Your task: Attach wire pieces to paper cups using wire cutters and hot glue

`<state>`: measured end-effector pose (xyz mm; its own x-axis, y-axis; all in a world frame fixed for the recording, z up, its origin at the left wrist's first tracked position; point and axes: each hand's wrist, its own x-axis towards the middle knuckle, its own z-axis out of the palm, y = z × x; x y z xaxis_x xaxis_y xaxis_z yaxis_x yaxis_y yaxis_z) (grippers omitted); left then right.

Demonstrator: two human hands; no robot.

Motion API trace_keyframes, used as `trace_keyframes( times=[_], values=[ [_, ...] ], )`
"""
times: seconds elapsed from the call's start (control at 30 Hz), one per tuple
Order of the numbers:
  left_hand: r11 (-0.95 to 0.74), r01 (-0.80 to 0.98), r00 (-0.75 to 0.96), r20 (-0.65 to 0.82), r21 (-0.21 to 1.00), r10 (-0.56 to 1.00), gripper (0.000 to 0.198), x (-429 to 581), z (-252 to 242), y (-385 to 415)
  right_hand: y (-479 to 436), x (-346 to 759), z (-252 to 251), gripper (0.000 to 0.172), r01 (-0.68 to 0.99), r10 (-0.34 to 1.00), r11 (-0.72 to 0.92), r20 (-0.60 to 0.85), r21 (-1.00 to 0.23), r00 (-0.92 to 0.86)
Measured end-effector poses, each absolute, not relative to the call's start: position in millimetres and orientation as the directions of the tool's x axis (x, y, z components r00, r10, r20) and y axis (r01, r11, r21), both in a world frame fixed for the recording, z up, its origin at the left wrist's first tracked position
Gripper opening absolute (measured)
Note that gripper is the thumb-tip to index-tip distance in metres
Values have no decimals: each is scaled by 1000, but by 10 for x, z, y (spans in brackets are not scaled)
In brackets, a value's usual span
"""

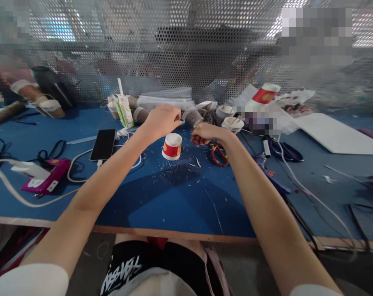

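Note:
Over the back of the blue table, my left hand (164,118) is closed, its curled fingers mostly hidden and a teal spot at the thumb tip. What it holds, if anything, does not show. Beside it on the right is a grey thread spool (192,117). My right hand (207,133) hangs with bent fingers drawn together, just in front of that spool. Whether something thin is in it I cannot make out. Between and below the hands stands a red and white paper cup (172,146), upside down. Red-handled scissors (219,155) lie near my right wrist.
Left of my left arm are a black phone (103,144) on a white cable and a magenta pouch (46,176). A drink carton (123,110) with a straw stands behind. At right are dark scissors (287,151) and a white board (340,132). Scraps litter the blue tabletop (174,209).

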<state>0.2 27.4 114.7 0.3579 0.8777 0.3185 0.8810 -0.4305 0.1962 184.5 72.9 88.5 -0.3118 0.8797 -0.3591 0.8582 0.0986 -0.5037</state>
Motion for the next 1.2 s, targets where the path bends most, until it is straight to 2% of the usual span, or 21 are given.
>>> trace_keyframes(
  times=[0.07, 0.17, 0.27, 0.33, 0.47, 0.5, 0.57, 0.7, 0.77, 0.87, 0.93, 1.07, 1.2],
  values=[
    [-523, 807, 444, 301, 274, 844, 27, 37, 1090, 308, 695, 1852, 938, 29, 779, 868, 152, -296, -608, -399],
    [-577, 690, 520, 255, 437, 815, 47, 54, 1010, 373, 646, 1864, 1044, 31, 642, 875, 211, -150, -737, -461],
    [-595, 585, 495, 338, 552, 800, 61, 94, 928, 428, 559, 1838, 1156, 30, 492, 859, 287, -7, -822, -512],
    [-633, 490, 459, 440, 600, 772, 52, 145, 878, 457, 461, 1791, 1228, 30, 413, 824, 361, 78, -836, -562],
    [-626, 326, 466, 455, 709, 758, 5, 242, 828, 493, 254, 1685, 1340, 31, 362, 772, 458, 162, -812, -615],
    [-605, 298, 472, 436, 739, 766, 5, 252, 831, 495, 231, 1672, 1352, 31, 382, 789, 460, 172, -801, -590],
    [-526, 264, 462, 373, 809, 805, 15, 246, 859, 488, 244, 1674, 1351, 32, 458, 853, 440, 201, -773, -482],
    [-361, 221, 435, 240, 906, 868, 19, 178, 987, 435, 449, 1776, 1278, 36, 588, 929, 355, 343, -727, -137],
    [-332, 211, 409, 225, 919, 884, 22, 148, 1059, 400, 537, 1840, 1238, 35, 562, 933, 355, 321, -747, -163],
    [-298, 199, 363, 212, 934, 907, 29, 125, 1126, 366, 552, 1896, 1202, 32, 448, 884, 371, 162, -814, -438],
    [-319, 196, 346, 239, 927, 907, 32, 116, 1138, 362, 512, 1900, 1190, 32, 411, 831, 388, 121, -825, -543],
    [-395, 255, 342, 299, 883, 891, 33, 90, 1142, 366, 479, 1899, 1182, 29, 442, 788, 421, 79, -792, -610],
    [-424, 333, 295, 334, 842, 895, 33, 40, 1199, 356, 542, 1979, 1175, 32, 521, 829, 421, 82, -743, -553]
  ],
)
